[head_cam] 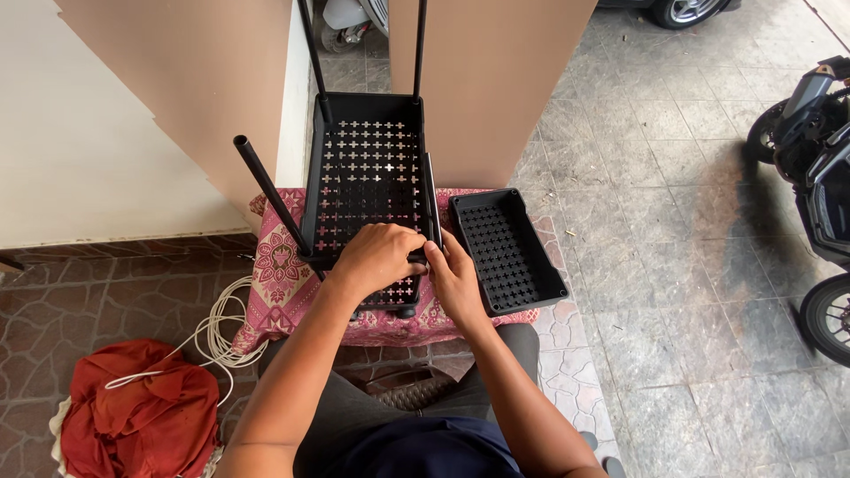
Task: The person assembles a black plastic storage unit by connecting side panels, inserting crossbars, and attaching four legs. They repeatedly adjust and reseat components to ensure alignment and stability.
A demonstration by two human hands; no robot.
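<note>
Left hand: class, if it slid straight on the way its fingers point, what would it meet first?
The left hand lies on the black perforated tray, fingers pointing right. It would likely meet the right hand first, at the tray's corner pole; depth is unclear.

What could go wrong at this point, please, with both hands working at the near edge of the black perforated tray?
The left pole leans outward and might slip from the perforated tray. The right hand has fingers at the tray's edge and could get pinched. The second tray sits near the patterned cloth's edge and could be knocked off.

Person is wearing a dark navy top [434,453] and dark grey trousers [372,412]; forearms are showing bare, no sleeves, watch or rings.
</note>
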